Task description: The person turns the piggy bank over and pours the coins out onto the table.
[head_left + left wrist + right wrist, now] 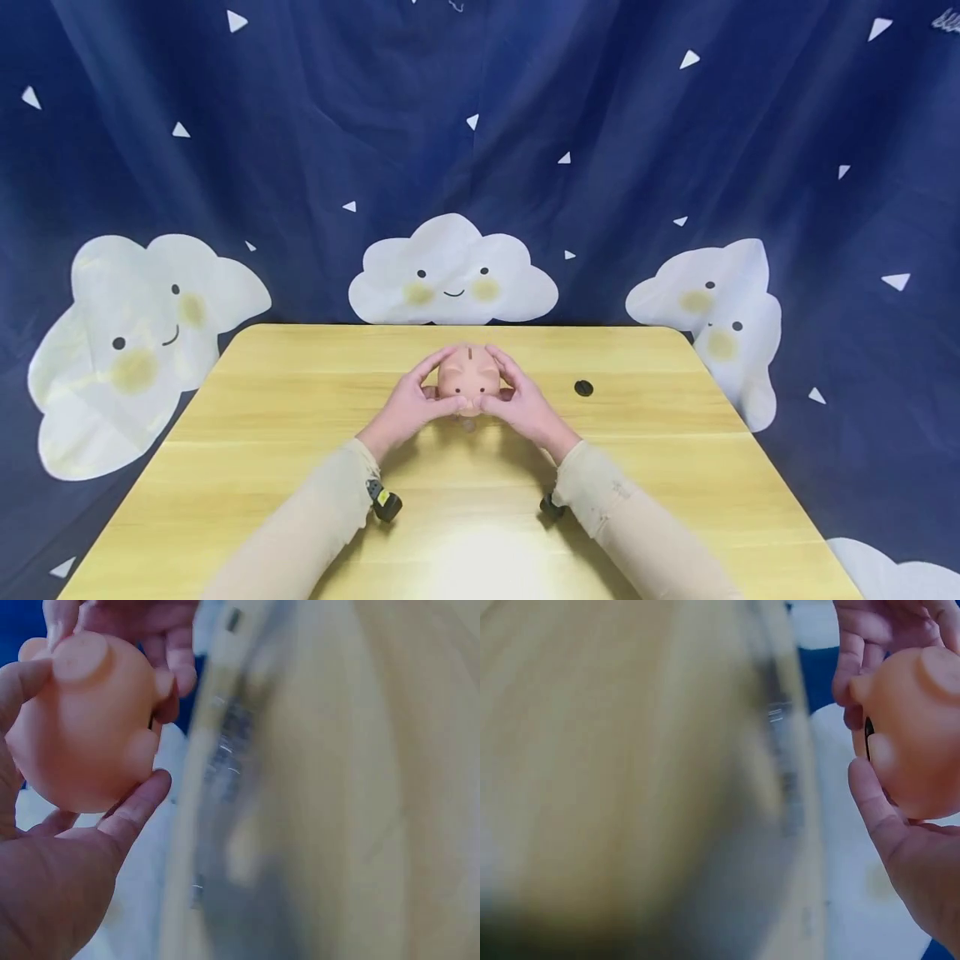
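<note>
A pink piggy bank [468, 377] is held between both hands over the far middle of the table, its face toward me and its coin slot up. My left hand [408, 408] grips its left side, thumb on the front near the snout. The right hand [531, 410] grips the opposite side in the same way. In the left wrist view, the piggy bank [90, 735] shows its round snout and stubby feet. A dark gap shows by the feet of the piggy bank [922, 750] in the right wrist view. A black round plug [584, 387] lies on the table to the right.
The light wooden table [300, 467] has rounded far corners. Behind it hangs a dark blue curtain [300, 150] printed with white clouds and small triangles. Dark wrist cameras stick out below both sleeves, the left camera [387, 505] showing a yellow mark.
</note>
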`<state>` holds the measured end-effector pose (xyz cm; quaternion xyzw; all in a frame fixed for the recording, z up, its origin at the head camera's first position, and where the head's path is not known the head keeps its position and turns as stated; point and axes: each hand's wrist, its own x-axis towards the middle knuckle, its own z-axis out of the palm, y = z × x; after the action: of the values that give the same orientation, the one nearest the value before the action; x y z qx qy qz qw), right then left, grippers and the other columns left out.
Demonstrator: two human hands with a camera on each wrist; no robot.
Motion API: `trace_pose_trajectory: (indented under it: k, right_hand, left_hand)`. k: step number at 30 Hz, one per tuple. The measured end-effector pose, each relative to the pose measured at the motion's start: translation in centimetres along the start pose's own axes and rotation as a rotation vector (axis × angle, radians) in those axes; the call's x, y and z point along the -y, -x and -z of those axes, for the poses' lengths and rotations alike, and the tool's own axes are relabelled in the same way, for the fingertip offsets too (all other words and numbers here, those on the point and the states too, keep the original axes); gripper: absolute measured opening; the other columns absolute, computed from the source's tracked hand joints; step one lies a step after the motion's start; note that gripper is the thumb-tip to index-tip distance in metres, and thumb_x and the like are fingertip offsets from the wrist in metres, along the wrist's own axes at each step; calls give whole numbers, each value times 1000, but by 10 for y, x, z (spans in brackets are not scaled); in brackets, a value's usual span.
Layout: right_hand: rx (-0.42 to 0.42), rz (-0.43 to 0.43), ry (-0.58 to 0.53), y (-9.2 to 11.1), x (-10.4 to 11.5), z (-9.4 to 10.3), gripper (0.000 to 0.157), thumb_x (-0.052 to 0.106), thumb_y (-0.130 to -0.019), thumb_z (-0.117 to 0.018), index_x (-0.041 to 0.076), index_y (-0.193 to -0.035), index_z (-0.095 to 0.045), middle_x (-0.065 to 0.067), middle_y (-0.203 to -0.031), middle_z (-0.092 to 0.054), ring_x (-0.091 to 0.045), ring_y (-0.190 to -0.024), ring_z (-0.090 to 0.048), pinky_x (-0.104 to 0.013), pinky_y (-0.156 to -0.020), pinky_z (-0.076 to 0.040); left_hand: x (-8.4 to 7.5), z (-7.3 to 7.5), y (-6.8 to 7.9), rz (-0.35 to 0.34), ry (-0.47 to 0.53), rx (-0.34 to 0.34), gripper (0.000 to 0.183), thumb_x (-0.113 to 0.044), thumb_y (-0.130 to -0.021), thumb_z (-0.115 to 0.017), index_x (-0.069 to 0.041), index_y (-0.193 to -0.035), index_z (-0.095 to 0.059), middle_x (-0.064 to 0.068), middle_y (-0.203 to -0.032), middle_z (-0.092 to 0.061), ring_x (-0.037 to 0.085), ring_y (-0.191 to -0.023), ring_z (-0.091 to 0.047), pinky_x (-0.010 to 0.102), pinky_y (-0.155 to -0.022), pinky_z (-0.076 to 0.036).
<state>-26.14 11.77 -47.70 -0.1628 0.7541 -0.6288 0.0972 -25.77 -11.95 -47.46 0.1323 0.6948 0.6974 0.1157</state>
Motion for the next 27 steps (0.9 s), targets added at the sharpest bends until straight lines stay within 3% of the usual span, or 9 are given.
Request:
trace_pose_trajectory:
  k: [3,7,16,21,22,24,27]
  right_hand:
    - [4,-22,-5,-2,-15,-2,89,15,-95,-77,29,-170,-29,-18,-166,-45,-33,-119,-72,-38,-100,-62]
    - [17,-49,-37,-4,-22,-3,89,18,-95,-76,29,-170,-28,-20,-165,-46,-37,-122,-71,-39,-98,-63]
    - [-1,-109,-49,-8,-25,-2,89,18,-93,-75,36,-168,-32,-20,-164,-47,-38,-127,-68,-38,-94,-63]
    - [-1,-111,-46,-10,-23,-3,89,20,-92,-75,34,-168,-32,-22,-163,-47,-37,-126,-69,-37,-91,-64]
    - [-2,-110,-43,-9,-21,-3,89,20,-92,-76,34,-168,-32,-22,-163,-47,-36,-124,-69,-37,-90,-63]
    - [6,-62,-31,-5,-5,-1,90,19,-93,-75,32,-169,-30,-22,-164,-45,-32,-121,-70,-35,-90,-64]
    - [-6,138,-9,3,39,7,94,12,-93,-77,26,-171,-26,-21,-165,-44,-34,-119,-69,-36,-94,-64]
  left_hand:
    - [17,0,-2,12,23,-2,92,-8,-89,-87,-33,-165,-40,17,-169,-39,36,-123,-72,39,-101,-63]
    - [26,2,-4,20,13,-2,92,-12,-90,-87,-35,-165,-40,12,-172,-37,38,-126,-70,42,-104,-62]
    - [26,3,-7,42,-5,0,93,-14,-90,-87,-31,-167,-38,12,-173,-35,38,-127,-70,41,-103,-62]
    - [24,4,-7,49,-35,-8,91,-16,-91,-86,-31,-167,-37,9,-175,-31,36,-124,-71,39,-102,-62]
    - [22,4,-7,47,-36,-10,91,-16,-91,-86,-30,-167,-37,9,-176,-30,35,-123,-72,37,-101,-62]
    - [1,0,0,31,-53,-13,92,-15,-91,-86,-31,-167,-38,11,-174,-33,32,-119,-73,36,-98,-63]
    - [-49,-7,8,-131,-129,-28,92,-12,-88,-88,-30,-165,-42,11,-169,-42,29,-116,-73,34,-96,-64]
